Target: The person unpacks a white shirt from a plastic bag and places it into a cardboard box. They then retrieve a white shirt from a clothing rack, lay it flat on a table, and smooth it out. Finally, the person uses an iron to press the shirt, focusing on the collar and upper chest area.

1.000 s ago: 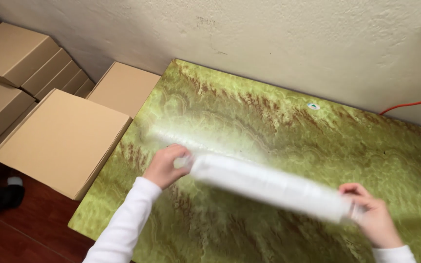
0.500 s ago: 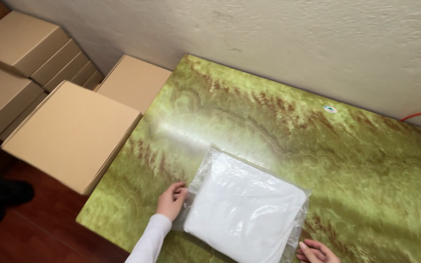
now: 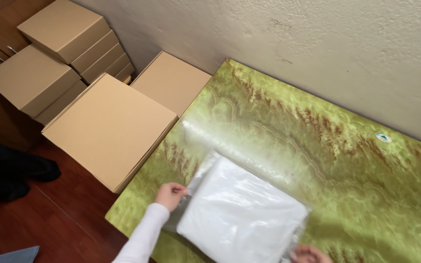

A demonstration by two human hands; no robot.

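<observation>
A bagged cloth [image 3: 242,216] lies on the desk [image 3: 327,146] near its front edge. The desk stands against the wall [image 3: 293,44]. Stacked boxes [image 3: 108,124] sit left of the desk, on the floor [image 3: 49,219].

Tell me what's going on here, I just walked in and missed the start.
A person has a white folded item in a clear plastic bag lying flat on a green marbled table. The left hand grips the bag's left edge; the right hand touches its lower right corner. Cardboard boxes are stacked beside the table.
</observation>
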